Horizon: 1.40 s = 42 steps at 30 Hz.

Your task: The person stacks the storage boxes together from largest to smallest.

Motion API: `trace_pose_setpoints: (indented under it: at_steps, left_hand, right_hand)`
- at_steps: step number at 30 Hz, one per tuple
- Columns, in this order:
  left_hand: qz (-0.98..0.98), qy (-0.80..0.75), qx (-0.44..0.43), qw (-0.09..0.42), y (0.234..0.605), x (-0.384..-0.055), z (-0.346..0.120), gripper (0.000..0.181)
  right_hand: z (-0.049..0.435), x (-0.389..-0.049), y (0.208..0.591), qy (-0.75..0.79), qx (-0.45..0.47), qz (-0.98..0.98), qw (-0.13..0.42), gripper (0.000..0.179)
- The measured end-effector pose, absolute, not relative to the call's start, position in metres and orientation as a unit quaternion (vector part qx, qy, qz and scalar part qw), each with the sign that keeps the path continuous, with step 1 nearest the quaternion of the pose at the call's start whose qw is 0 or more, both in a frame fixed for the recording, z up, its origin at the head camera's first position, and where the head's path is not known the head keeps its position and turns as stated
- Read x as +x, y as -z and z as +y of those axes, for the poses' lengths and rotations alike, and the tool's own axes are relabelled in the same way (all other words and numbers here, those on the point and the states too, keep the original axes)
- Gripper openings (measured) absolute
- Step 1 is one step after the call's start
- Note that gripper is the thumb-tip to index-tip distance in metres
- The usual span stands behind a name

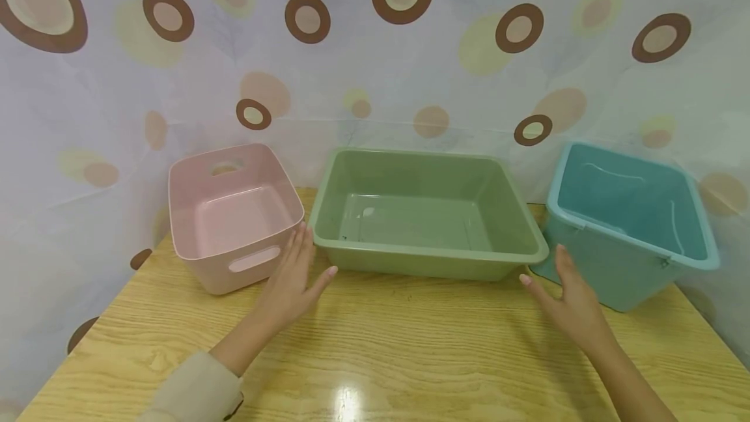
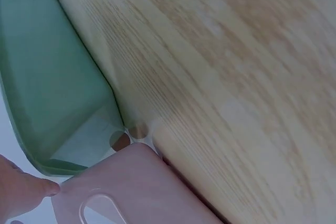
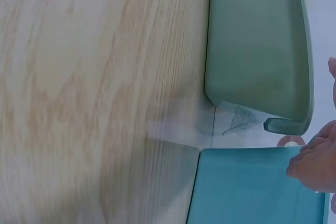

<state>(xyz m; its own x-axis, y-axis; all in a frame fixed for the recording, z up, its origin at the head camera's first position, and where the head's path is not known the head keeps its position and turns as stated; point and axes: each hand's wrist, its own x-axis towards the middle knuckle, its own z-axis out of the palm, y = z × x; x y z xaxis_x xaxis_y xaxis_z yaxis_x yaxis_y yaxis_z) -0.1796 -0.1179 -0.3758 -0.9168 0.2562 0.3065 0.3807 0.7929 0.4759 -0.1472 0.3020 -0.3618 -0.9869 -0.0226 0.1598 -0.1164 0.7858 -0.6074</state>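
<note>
Three plastic bins stand in a row on a wooden table. My left hand [image 1: 291, 282] has its fingers straight, fingertips at the gap between the pink basket [image 1: 252, 262] and the green basin [image 1: 410, 263]. In the left wrist view, fingers [image 2: 23, 188] overlap the pink basket's rim. My right hand [image 1: 571, 308], thumb spread and fingers extended, is between the basin's right front corner and the teal bin [image 1: 615, 266]. The right wrist view shows its fingers [image 3: 315, 161] overlapping the teal bin's upper side. Neither hand holds anything. The visible insides of the bins show no contents.
The wood-grain table [image 1: 410, 350] extends in front of the bins. Behind them hangs a pale sheet [image 1: 363, 70] with brown rings and coloured dots, which also runs along both sides. The pink basket has oval handle holes.
</note>
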Motion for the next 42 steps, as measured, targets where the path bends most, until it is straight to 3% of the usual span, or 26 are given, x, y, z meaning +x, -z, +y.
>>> trace_pose_setpoints:
  at_steps: [10, 27, 37, 42]
  left_hand:
    - [-0.912, 0.371, -0.138, 0.107, 0.38, -0.187, -0.112, 0.08]
    - [-0.781, 0.583, -0.054, 0.216, 0.394, -0.204, -0.086, 0.061]
    - [-0.692, 0.695, -0.013, 0.194, 0.395, -0.214, -0.077, 0.058]
    - [-0.667, 0.714, 0.02, 0.214, 0.396, -0.219, -0.074, 0.053]
  right_hand:
    - [0.301, -0.157, 0.358, -0.364, 0.002, -0.93, 0.041, 0.082]
    - [0.3, -0.179, 0.364, -0.478, -0.075, -0.874, 0.042, 0.076]
    - [0.296, -0.185, 0.365, -0.536, -0.117, -0.836, 0.033, 0.076]
    - [0.295, -0.189, 0.366, -0.551, -0.119, -0.826, 0.032, 0.076]
